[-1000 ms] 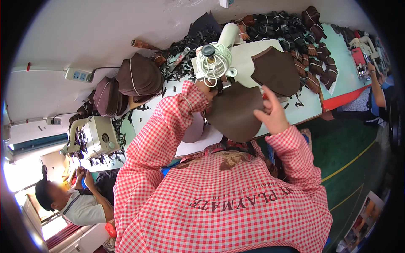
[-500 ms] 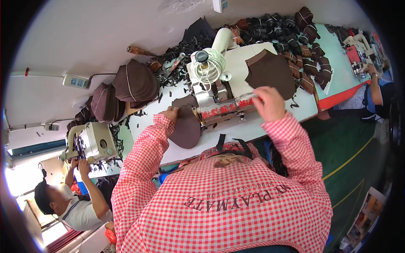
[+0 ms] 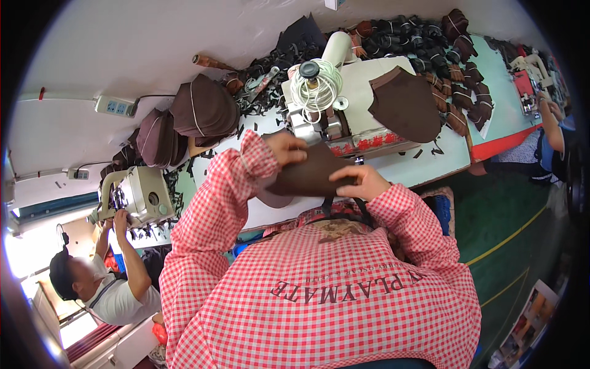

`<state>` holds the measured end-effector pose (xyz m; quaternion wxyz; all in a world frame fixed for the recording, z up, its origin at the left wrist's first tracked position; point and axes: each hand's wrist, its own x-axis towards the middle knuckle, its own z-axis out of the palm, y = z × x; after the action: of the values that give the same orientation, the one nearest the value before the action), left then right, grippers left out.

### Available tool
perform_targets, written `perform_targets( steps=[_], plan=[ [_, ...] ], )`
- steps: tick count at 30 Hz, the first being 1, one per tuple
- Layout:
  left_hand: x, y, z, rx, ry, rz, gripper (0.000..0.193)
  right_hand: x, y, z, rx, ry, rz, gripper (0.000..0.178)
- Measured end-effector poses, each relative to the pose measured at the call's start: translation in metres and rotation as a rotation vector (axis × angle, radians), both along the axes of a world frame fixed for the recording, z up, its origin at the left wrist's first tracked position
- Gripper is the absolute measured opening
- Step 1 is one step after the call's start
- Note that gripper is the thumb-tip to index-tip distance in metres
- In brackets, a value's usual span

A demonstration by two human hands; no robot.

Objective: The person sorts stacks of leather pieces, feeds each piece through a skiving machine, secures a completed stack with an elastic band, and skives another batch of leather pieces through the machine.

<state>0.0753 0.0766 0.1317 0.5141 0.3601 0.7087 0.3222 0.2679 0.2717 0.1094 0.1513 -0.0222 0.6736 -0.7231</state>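
A dark brown, leather-like cut piece (image 3: 310,175) is raised in front of me, a little blurred. My left hand (image 3: 287,148) grips it at the upper left, fingers curled and its thumb partly hidden. At the right edge, my right hand (image 3: 364,182) pinches the piece between thumb and fingers. Beneath it, partly covered, another brown piece (image 3: 275,198) lies on the white tabletop. Just beyond my hands stands a cream machine (image 3: 337,49) with a coiled white cable (image 3: 316,92). More brown pieces (image 3: 407,106) rest on its flat bed.
Tied stacks of brown pieces (image 3: 206,106) stand at the left beside black scraps (image 3: 279,83). Several bundles of dark strips (image 3: 424,61) line the back right. A co-worker (image 3: 117,283) handles a second machine (image 3: 147,200) at the left; another person (image 3: 556,132) works far right.
My left hand has lifted a brown piece off the table and moved right. My right hand has come down and left from the machine's front edge onto that piece.
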Motion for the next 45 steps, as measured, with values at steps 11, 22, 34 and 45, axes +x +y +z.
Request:
perform_targets(
  steps=[11,22,34,45],
  plan=[
    [-0.03,0.033,-0.011,-0.193,0.275,-0.022,0.028,-0.008,-0.033,0.012,-0.244,-0.229,-0.331,0.044],
    [-0.028,0.005,-0.017,-0.513,0.802,0.175,0.03,0.004,0.105,0.12,0.943,0.476,-0.988,0.02],
    [0.008,-0.069,-0.074,-0.724,0.916,-0.017,0.037,-0.004,0.025,0.026,0.78,0.367,-0.432,0.023],
    [0.013,-0.015,0.024,-0.039,-0.025,-0.462,0.023,0.011,0.016,-0.002,0.406,0.436,0.043,0.024]
  ],
)
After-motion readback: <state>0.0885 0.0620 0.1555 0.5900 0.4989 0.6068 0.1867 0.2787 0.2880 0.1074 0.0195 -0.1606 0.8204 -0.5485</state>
